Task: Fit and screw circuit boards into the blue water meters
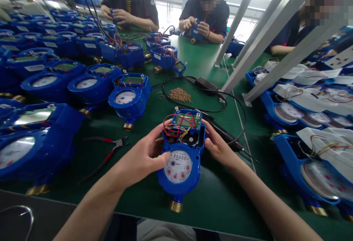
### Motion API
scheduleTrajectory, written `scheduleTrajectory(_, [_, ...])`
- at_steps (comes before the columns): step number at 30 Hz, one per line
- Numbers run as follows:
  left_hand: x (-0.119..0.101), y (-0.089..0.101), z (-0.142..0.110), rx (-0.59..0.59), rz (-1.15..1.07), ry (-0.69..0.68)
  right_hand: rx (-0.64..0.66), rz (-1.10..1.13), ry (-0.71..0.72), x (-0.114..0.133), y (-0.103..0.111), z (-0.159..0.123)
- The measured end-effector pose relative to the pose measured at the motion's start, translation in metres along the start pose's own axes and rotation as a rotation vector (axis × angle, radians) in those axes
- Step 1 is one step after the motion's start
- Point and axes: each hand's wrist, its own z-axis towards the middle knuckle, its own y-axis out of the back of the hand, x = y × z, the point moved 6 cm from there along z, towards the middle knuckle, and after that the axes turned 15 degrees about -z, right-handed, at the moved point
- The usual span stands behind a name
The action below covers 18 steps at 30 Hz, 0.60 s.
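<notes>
Between my hands, on the green table, sits a blue water meter (172, 186) with a round white dial and a brass pipe end facing me. Its upper compartment is uncovered, showing a green circuit board (183, 119) and loose red, yellow and white wires (180, 132). My left hand (150, 151) is closed around the left side, its thumb on the dial's edge. My right hand (216, 145) grips the right side of the housing by the compartment. Behind my right hand lies a black electric screwdriver (227, 138) with its cable. Pliers with red and black handles (118, 142) lie left of my left hand.
A heap of small brass screws (179, 95) lies beyond the meter, near a black cable (198, 108). Rows of blue meters (85, 83) fill the left side. More open meters (289, 149) stand right, past white metal posts (264, 42). Co-workers (204, 17) sit opposite.
</notes>
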Motion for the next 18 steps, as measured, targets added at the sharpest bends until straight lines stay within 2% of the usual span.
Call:
scheduleTrajectory(6, [-0.002, -0.034, -0.044, -0.404, 0.566, -0.146, 0.012, 0.078, 0.036, 0.003, -0.009, -0.012])
scheduleTrajectory(8, [0.004, -0.042, -0.056, -0.487, 0.683, -0.167, -0.011, 0.087, 0.036, 0.007, -0.012, -0.019])
scheduleTrajectory(11, [0.011, -0.047, -0.068, -0.518, 0.769, -0.183, -0.073, 0.065, 0.01, 0.014, -0.019, -0.032])
scheduleTrajectory(15, [0.011, -0.045, -0.074, -0.509, 0.863, -0.205, -0.155, -0.123, -0.079, 0.019, -0.027, -0.043])
scheduleTrajectory(18, [0.007, -0.041, -0.071, -0.528, 0.804, -0.176, -0.17, -0.221, -0.067, 0.022, -0.032, -0.045])
